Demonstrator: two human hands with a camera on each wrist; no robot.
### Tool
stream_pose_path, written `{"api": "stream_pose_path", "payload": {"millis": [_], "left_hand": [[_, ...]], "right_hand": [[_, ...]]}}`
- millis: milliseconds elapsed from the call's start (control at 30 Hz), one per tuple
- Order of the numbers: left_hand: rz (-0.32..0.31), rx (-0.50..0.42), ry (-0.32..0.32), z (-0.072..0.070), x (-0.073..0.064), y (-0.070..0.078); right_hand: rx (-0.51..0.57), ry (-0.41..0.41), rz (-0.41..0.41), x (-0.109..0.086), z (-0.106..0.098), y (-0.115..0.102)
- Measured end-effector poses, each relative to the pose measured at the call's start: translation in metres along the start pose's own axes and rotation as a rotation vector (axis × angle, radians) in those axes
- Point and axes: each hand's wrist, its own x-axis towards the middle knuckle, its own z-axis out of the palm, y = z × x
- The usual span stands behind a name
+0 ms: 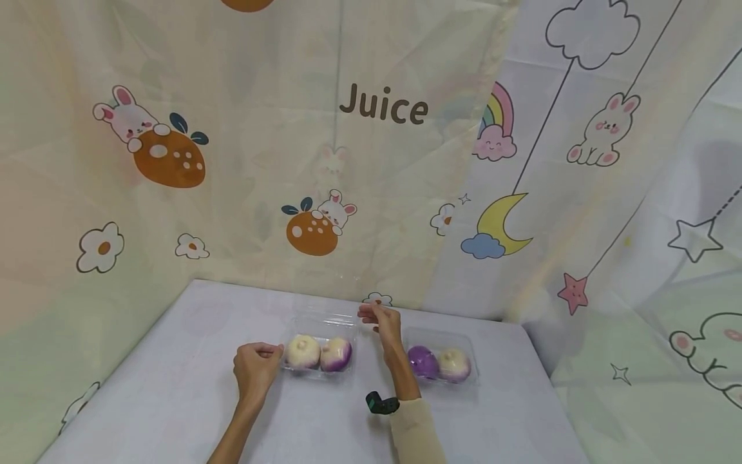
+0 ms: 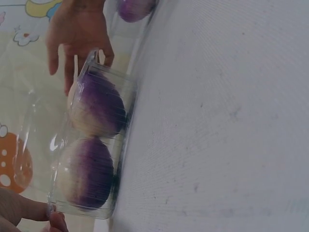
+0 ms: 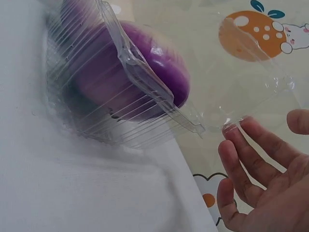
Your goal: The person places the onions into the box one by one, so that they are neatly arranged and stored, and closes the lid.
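A clear plastic clamshell box [image 1: 315, 375] stands on the table with its lid [image 1: 324, 317] raised at the back. Two white-and-purple turnips [image 1: 303, 352] [image 2: 88, 173] sit side by side in it. My left hand [image 1: 255, 368] is at the box's left end, where thumb and finger pinch the rim [image 2: 51, 209]. On the other side, my right hand [image 1: 384, 325] has its fingers spread and loosely bent. In the right wrist view its fingertips [image 3: 231, 129] are right at the edge of the raised lid.
To the right of my right forearm is a second clear box [image 1: 443, 336] with a purple turnip [image 1: 423, 362] and a paler turnip [image 1: 455, 365]. A dark wrist device [image 1: 381, 403] is on my right wrist. Printed curtains [image 1: 377, 193] hang behind the white table [image 1: 324, 425].
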Motion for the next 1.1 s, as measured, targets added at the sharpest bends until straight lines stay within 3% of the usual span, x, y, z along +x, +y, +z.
{"api": "stream_pose_path", "payload": {"millis": [600,1100], "left_hand": [[-0.008,0.003,-0.014,0.0005,-0.0005,-0.0051],[-0.006,-0.005,-0.001,0.0003,0.0001,-0.0023]], "right_hand": [[0.013,0.019,0.015,-0.0002,-0.0013,0.0048],[-0.024,0.017,-0.054,-0.0021,-0.0015,0.0022]]}}
